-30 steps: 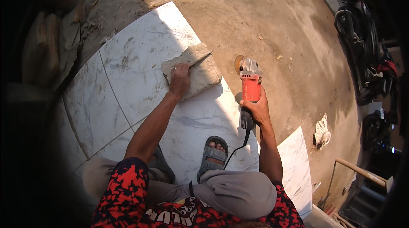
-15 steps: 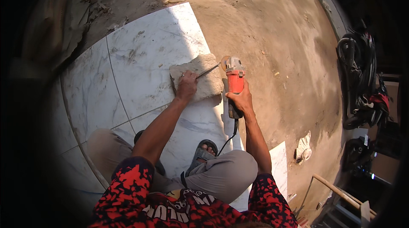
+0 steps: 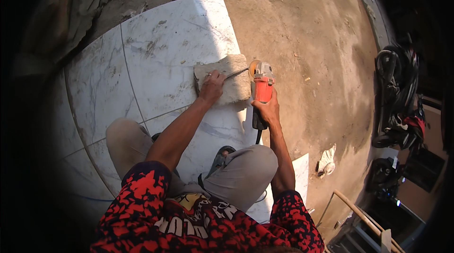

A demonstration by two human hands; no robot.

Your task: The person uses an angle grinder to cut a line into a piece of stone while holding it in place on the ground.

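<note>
1. The person's left hand (image 3: 213, 87) is closed around the near end of a thin dark strip (image 3: 235, 73), its fingers resting over a rough stone block (image 3: 236, 90)
2. The right hand (image 3: 268, 109) is wrapped around the body of a red and grey angle grinder (image 3: 263, 90), thumb on the near side, with a black cord (image 3: 258, 136) trailing from its lower end
3. The strip slants across the block, its far tip at the grinder's orange-brown disc (image 3: 254, 67); whether the two touch is too small to tell
4. The block lies on white marbled tiles (image 3: 165, 68), near their right edge, beside the brown ground (image 3: 317, 40)
5. A crumpled whitish object (image 3: 326, 160) lies on the ground, well apart from both hands
</note>
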